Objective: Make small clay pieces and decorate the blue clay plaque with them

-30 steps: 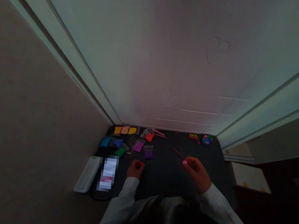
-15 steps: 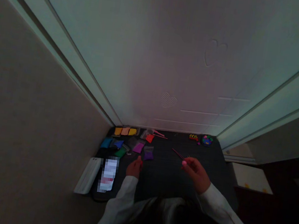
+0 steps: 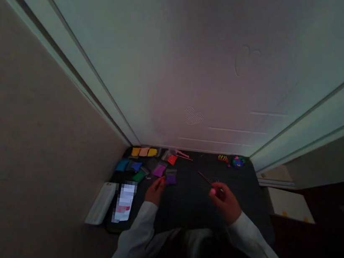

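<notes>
The scene is very dark. My left hand reaches forward over a dark mat, fingers pinched on something small and red, close to a purple bag and a green bag. My right hand is closed on a thin pink tweezer-like tool that points away to the upper left. Both sleeves are white.
Small bags of coloured beads lie at the mat's far left: yellow and orange, blue, magenta, red. A round bead board sits far right. A white case and a blurred phone lie left. A door stands behind.
My left hand has moved forward from the mat's near middle toward the purple and green bags. My right hand has stayed nearly in place, holding the tool.
</notes>
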The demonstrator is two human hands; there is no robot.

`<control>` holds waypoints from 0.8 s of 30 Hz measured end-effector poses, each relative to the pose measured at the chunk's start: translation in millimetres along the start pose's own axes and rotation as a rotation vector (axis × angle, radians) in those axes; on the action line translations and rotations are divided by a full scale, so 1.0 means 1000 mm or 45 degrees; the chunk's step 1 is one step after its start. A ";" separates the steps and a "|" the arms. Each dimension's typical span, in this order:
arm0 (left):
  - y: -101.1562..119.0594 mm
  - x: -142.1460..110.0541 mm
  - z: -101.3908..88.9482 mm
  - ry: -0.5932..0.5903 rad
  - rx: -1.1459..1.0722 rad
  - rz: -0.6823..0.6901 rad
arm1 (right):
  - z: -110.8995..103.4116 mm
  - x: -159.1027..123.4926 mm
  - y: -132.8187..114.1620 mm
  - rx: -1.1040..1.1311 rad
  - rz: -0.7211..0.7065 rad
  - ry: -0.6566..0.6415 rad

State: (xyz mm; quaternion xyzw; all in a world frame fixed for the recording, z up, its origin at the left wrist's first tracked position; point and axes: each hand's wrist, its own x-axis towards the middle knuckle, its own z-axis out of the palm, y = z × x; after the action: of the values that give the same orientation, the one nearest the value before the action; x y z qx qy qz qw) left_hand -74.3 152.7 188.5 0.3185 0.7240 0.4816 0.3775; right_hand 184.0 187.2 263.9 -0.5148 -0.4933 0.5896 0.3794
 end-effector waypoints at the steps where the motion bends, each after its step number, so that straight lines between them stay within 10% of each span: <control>1: 0.000 -0.001 0.000 -0.010 0.000 -0.015 | -0.001 0.000 -0.001 -0.011 -0.002 0.003; 24: -0.007 -0.001 0.003 -0.095 0.021 -0.065 | 0.005 -0.006 -0.009 0.080 -0.017 -0.146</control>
State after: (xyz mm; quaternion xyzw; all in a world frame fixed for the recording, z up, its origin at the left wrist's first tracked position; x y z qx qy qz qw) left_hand -72.5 151.0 181.0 0.3208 0.7213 0.4534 0.4138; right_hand 179.3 182.2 274.0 -0.4648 -0.4988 0.6308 0.3705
